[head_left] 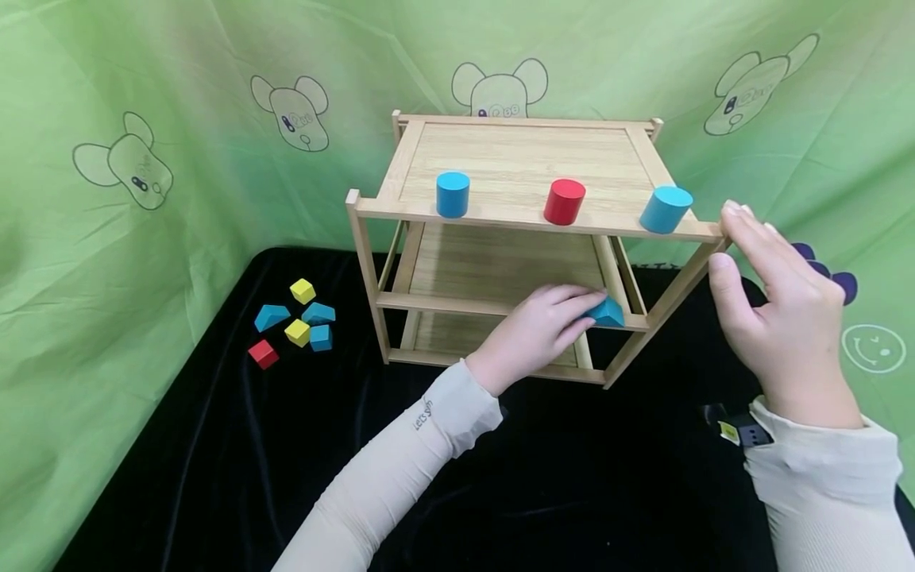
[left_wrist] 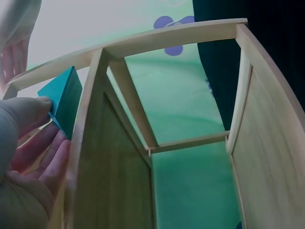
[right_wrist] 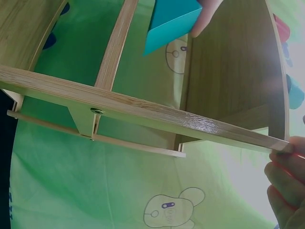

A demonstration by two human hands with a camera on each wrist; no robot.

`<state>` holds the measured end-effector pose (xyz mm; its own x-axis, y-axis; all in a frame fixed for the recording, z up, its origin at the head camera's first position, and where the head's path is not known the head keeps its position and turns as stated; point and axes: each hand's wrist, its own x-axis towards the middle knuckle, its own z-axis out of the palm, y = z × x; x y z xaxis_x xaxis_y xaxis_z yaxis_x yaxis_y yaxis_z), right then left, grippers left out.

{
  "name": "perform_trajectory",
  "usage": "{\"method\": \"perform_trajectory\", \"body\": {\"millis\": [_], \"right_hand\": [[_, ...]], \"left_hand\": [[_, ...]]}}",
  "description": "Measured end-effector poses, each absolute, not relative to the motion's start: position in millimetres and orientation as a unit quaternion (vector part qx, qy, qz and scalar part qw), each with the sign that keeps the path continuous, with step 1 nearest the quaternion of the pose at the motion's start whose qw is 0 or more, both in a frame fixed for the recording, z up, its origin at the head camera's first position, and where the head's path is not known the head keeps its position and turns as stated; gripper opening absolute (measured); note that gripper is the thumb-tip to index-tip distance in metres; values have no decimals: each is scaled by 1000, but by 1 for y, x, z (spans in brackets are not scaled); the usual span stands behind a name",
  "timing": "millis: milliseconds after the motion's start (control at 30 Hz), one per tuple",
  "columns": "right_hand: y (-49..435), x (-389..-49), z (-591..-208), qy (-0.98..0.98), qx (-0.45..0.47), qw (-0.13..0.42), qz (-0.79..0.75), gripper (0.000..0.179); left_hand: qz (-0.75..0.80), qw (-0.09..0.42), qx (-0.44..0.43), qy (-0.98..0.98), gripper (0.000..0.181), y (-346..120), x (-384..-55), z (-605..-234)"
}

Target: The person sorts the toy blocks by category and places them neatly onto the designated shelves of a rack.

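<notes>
My left hand [head_left: 532, 330] pinches a blue triangular block [head_left: 607, 312] at the right end of the wooden rack's middle shelf [head_left: 493, 270]. In the left wrist view, the thumb lies on one side of the block [left_wrist: 66, 102] and the fingers are beneath it, close beside the shelf's edge rail. My right hand [head_left: 789, 310] is at the rack's upper right front corner, its fingers fairly straight and the fingertips touching the wood. The right wrist view also shows that hand [right_wrist: 288, 179] at the end of the corner post [right_wrist: 157, 112].
Along the top shelf's [head_left: 529, 159] front edge stand a blue cylinder [head_left: 453, 195], a red cylinder [head_left: 565, 202] and another blue cylinder [head_left: 666, 210]. Several blocks lie left of the rack on black cloth [head_left: 307, 445], including a red one [head_left: 263, 354] and a yellow one [head_left: 303, 291].
</notes>
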<state>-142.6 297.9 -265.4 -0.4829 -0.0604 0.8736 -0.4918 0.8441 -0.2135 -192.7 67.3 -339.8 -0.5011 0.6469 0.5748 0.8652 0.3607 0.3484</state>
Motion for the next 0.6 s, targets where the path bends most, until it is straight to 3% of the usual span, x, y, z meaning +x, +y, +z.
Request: {"method": "perform_trajectory", "body": {"millis": [600], "right_hand": [[298, -142, -266, -830, 165, 484, 224, 43]], "left_hand": [[-282, 169, -456, -827, 35, 80, -195, -344]]}}
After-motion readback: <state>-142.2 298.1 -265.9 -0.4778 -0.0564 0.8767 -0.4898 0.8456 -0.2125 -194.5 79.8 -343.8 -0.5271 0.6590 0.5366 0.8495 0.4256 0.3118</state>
